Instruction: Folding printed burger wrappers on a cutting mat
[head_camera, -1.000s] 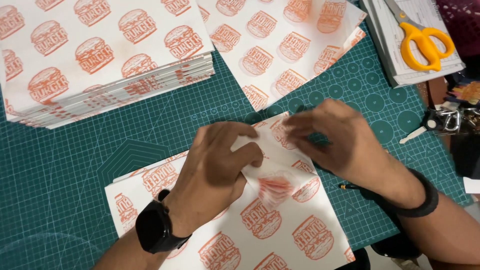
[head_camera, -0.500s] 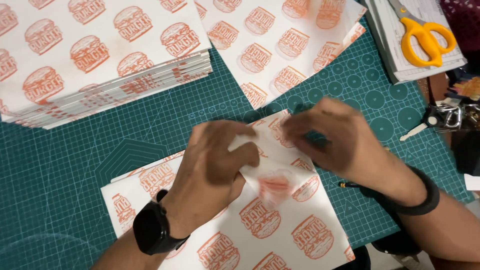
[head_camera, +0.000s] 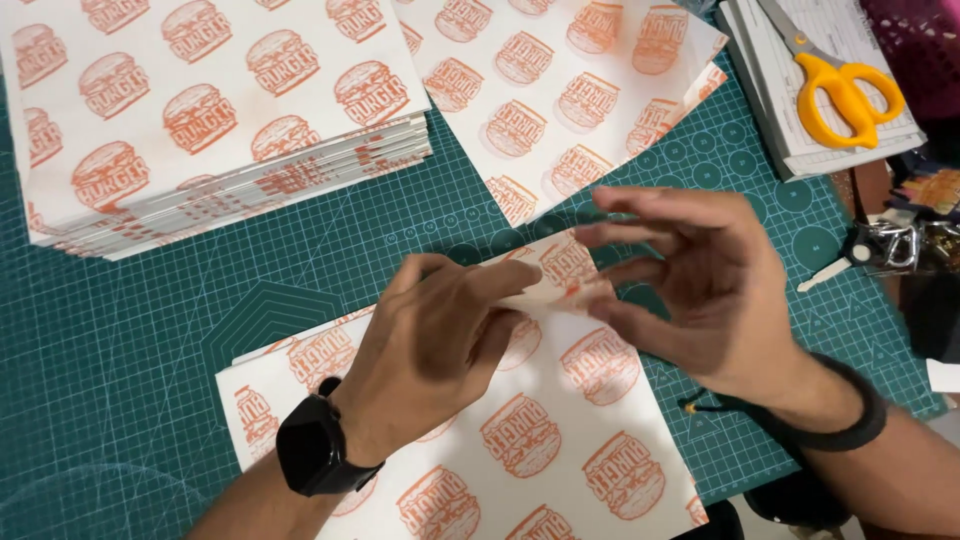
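Sheet in hand: the white paper sheet printed with orange burger pictures (head_camera: 560, 440) lies on the green gridded cutting mat (head_camera: 120, 400), low centre of my view; its far corner is folded up and over toward me.
Left hand: my left hand (head_camera: 440, 340), black watch at the wrist, has thumb and fingers pinched together on the folded corner flap (head_camera: 545, 285).
Right hand: my right hand (head_camera: 690, 290) hovers at 3 o'clock from the flap, fingers spread apart; whether a fingertip touches the paper I cannot tell.
Around: a thick stack of the same printed sheets (head_camera: 200, 120) at 10 o'clock; loose printed sheets (head_camera: 560, 90) at 12 o'clock; yellow-handled scissors (head_camera: 840, 85) on a grey pad at 2 o'clock.
Doing it well: I judge the fold wants the flap edge lined up before pressing, with the left pinch holding firm and the right fingers pressing the crease flat from the middle outward, so the thin paper does not skew or wrinkle.
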